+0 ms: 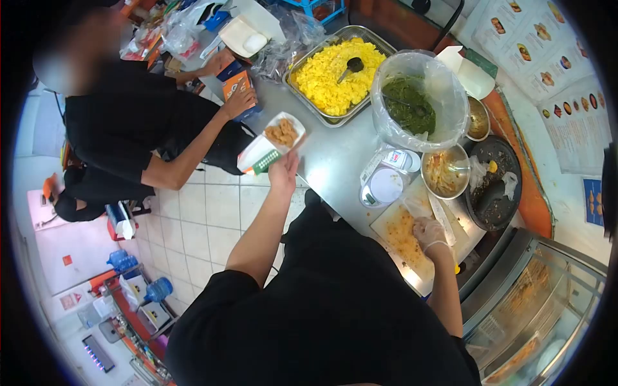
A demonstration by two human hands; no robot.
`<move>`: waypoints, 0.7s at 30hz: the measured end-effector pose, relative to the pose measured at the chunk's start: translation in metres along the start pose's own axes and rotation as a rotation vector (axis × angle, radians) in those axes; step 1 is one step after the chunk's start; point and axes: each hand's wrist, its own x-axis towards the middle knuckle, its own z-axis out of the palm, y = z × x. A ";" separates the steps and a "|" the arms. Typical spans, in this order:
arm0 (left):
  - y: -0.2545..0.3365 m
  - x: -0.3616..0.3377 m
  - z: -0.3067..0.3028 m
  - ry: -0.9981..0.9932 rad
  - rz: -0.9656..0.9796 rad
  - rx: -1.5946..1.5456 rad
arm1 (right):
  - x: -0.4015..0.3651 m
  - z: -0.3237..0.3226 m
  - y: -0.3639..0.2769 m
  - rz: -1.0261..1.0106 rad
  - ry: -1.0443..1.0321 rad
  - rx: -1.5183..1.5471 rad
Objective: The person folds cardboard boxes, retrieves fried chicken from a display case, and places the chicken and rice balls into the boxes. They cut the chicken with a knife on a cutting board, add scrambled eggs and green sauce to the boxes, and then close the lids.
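Note:
My left hand [283,172] is closed around the lower end of an open white-and-green paper food box [261,153]. Browned, fried-looking pieces [282,132] fill the box's upper part, and it is held over the counter's edge. On the right, my right hand [432,237] wears a clear plastic glove and has its fingers curled down on a white cutting board [393,226]. Orange-brown crumbs and juice cover that board. A knife [441,217] with a broad blade lies right beside the hand. Whatever is under the curled fingers is hidden.
A tray of yellow rice [335,74] holds a black scoop. Beside it stand a plastic-lined tub of green leaves [409,106], a kitchen scale [385,185], a steel bowl [445,170] and a dark stone mortar [494,183]. At left, a co-worker's hands hold an orange-and-blue box [237,87].

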 end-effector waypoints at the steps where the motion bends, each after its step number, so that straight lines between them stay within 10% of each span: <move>1: 0.004 0.006 0.002 -0.112 0.010 -0.061 | 0.005 0.001 0.009 -0.006 -0.013 0.003; 12: 0.046 0.054 -0.037 -0.133 -0.104 0.566 | 0.007 -0.001 0.026 0.057 -0.150 0.079; 17: 0.023 0.049 -0.169 -0.254 -0.129 1.284 | 0.012 -0.011 0.091 0.297 0.316 0.417; 18: 0.023 0.101 -0.260 -0.364 -0.390 1.072 | 0.026 -0.017 0.113 0.309 0.478 0.408; 20: 0.005 0.063 -0.324 -0.593 -0.008 2.207 | 0.044 -0.054 0.128 0.362 0.753 0.494; 21: 0.029 0.049 -0.330 -1.400 0.159 2.295 | 0.059 -0.074 0.137 0.382 0.842 0.595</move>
